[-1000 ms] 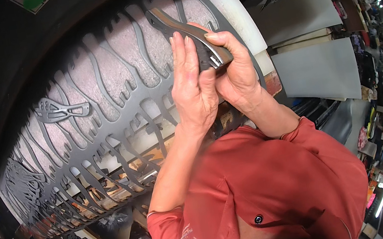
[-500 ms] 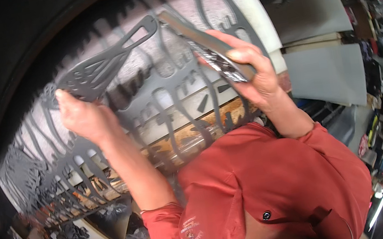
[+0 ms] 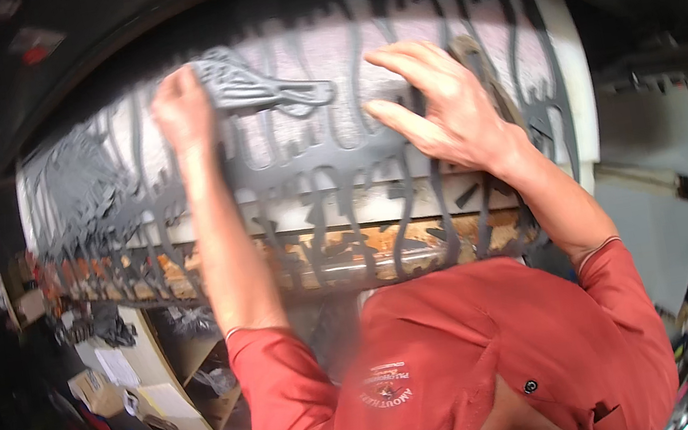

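My left hand [image 3: 183, 107], over the left middle of the worktop, is closed at the end of some slotted grey cut-out pieces [image 3: 238, 83]. They look like thin flat shapes with a narrow looped tail, and more than one seems to overlap. My right hand [image 3: 438, 101] is open above the work surface, fingers spread toward the cut-outs, with nothing in it. Just beyond its wrist stands a long brown-edged tool [image 3: 486, 80], like a cutting die, partly hidden by the hand. Beneath both hands spreads a dark grey sheet [image 3: 308, 159] with long cut-away gaps.
A heap of grey strips [image 3: 78, 181] lies on the worktop's left end. The worn front edge [image 3: 350, 254] has scraps hanging over it. A dark machine part [image 3: 239, 6] spans the far side. Pale panels [image 3: 654, 211] stand at right, an open wooden box [image 3: 176, 377] below left.
My right hand has let go of the brown-edged tool, which now rests on the worktop's right side, and has opened. My left hand keeps the cut-outs. The whole view has turned.
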Motion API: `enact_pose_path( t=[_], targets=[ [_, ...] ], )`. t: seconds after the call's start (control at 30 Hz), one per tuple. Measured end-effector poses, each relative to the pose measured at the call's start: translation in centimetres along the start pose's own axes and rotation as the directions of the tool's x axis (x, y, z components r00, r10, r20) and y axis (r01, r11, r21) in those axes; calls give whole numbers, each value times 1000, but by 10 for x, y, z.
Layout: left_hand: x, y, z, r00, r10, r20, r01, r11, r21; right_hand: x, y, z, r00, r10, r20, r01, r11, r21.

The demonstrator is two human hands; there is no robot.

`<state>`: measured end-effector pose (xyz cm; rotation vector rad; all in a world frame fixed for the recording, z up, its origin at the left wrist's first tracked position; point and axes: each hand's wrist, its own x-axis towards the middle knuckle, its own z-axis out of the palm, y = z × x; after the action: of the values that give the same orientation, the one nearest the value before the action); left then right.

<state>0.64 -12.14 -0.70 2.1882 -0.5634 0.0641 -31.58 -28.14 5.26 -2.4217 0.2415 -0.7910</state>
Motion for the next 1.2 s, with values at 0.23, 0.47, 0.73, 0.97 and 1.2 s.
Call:
enact_pose_path(
  t=[0.23, 0.47, 0.73, 0.97, 1.2],
  targets=[
    [-16, 14, 5, 986, 118, -116, -118, 993, -1, 64, -11, 134, 998, -17, 53, 28, 975, -220],
    [-105, 14, -57, 963, 135, -232, -207, 923, -323, 63, 19, 152, 977, -212, -25, 187, 905, -382],
    [-214, 31, -74, 967, 45, -250, -174, 837, -519, 72, 26, 150, 991, -130, 14, 124, 899, -421],
    [-241, 34, -65, 972, -13, -236, -121, 830, -544, 70, 25, 145, 992, -100, -74, 75, 955, -288],
    [-255, 43, -62, 979, -28, -203, -97, 810, -579, 70, 23, 136, 995, 80, -63, -84, 993, -79]
  ],
)
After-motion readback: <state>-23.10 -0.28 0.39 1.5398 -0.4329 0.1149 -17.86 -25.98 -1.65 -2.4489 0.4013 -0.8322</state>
